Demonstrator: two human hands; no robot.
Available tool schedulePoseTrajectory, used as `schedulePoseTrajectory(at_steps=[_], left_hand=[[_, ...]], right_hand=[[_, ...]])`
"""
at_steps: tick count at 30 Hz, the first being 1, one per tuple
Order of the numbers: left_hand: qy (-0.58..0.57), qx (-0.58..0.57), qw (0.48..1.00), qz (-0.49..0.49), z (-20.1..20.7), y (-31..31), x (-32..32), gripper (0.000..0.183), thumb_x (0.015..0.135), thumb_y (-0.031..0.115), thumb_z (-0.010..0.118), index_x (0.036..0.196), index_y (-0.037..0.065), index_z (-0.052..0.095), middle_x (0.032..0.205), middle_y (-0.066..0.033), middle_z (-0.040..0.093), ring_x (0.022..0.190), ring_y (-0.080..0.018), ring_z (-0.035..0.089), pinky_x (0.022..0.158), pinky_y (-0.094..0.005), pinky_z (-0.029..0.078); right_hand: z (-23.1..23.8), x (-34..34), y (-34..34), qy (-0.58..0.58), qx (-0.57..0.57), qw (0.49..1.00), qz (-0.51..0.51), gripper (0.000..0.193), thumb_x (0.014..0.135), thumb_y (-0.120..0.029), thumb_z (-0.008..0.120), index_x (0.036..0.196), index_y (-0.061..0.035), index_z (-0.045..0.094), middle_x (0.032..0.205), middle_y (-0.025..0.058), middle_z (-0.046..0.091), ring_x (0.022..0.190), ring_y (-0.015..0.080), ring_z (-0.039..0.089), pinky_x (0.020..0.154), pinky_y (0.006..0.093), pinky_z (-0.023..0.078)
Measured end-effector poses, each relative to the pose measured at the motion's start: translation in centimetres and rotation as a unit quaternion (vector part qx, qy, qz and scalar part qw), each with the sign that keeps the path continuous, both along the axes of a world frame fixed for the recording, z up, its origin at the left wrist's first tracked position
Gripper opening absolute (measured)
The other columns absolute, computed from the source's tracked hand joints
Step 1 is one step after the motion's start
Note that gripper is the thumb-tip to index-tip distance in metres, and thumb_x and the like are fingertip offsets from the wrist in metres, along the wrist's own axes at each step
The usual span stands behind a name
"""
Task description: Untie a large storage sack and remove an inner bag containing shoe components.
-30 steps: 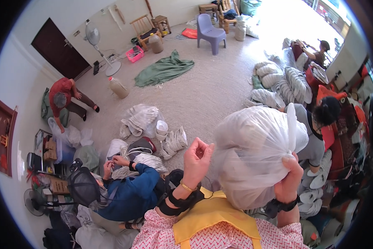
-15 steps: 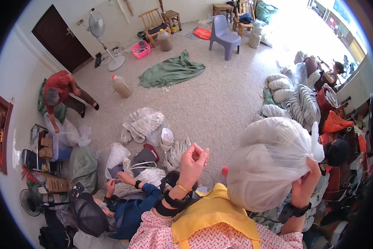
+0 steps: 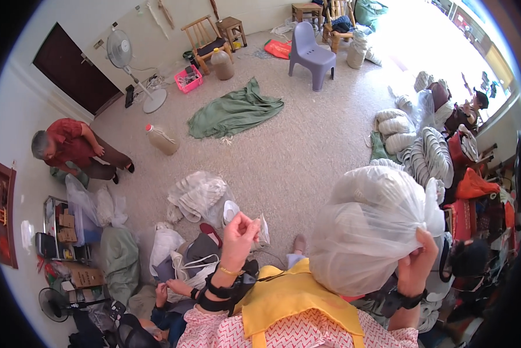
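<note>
A large translucent white plastic bag (image 3: 370, 226), stuffed full of pale soft items, is held up in front of my chest. My right hand (image 3: 416, 255) grips its gathered neck on the bag's right side. My left hand (image 3: 240, 231) is raised to the left of the bag, fingers pinched shut on something small and thin that I cannot make out. Both wrists wear dark bands. A yellow apron (image 3: 292, 296) covers my chest.
A person in blue (image 3: 162, 307) sits low at my left among bags and white bundles (image 3: 199, 194). A person in red (image 3: 69, 145) bends at the far left. Stacks of white items (image 3: 431, 153) lie right. Green cloth (image 3: 234, 110), purple chair (image 3: 310, 55), fan (image 3: 121, 52) stand farther off.
The view has tilted and shifted, so the bag now sits lower right. My left hand stays raised and pinched; my right hand keeps hold of the bag's neck.
</note>
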State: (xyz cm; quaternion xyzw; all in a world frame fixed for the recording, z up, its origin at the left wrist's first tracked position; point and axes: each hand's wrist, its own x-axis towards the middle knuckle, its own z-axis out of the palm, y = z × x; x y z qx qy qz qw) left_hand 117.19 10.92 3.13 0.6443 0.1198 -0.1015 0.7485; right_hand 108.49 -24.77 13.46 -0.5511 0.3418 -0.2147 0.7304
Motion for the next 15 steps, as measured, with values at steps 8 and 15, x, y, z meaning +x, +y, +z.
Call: schedulePoseTrajectory(at_steps=[8,15], left_hand=[[-0.044,0.03,0.996,0.075,4.6,0.4,7.6,0.021,0.098,0.005,0.065,0.083,0.007,0.049,0.073,-0.0001,0.059,0.062,-0.006,0.054,0.058,-0.0212,0.046],[-0.037,0.053,0.991,0.114,2.6,2.6,16.4,0.023,0.097,0.005,0.065,0.083,0.007,0.048,0.072,-0.0001,0.058,0.06,-0.0059,0.054,0.057,-0.0209,0.046]], right_hand=[[-1.0,12.4,-1.7,0.026,0.18,0.979,0.088,0.011,0.086,-0.015,0.061,0.094,-0.0102,0.055,0.068,-0.0064,0.047,0.048,0.0021,0.037,0.038,0.018,0.032],[-3.0,22.8,-3.5,0.061,0.147,0.983,0.096,0.012,0.086,-0.022,0.068,0.084,-0.0143,0.058,0.064,-0.0091,0.044,0.049,0.0011,0.038,0.04,0.018,0.029]])
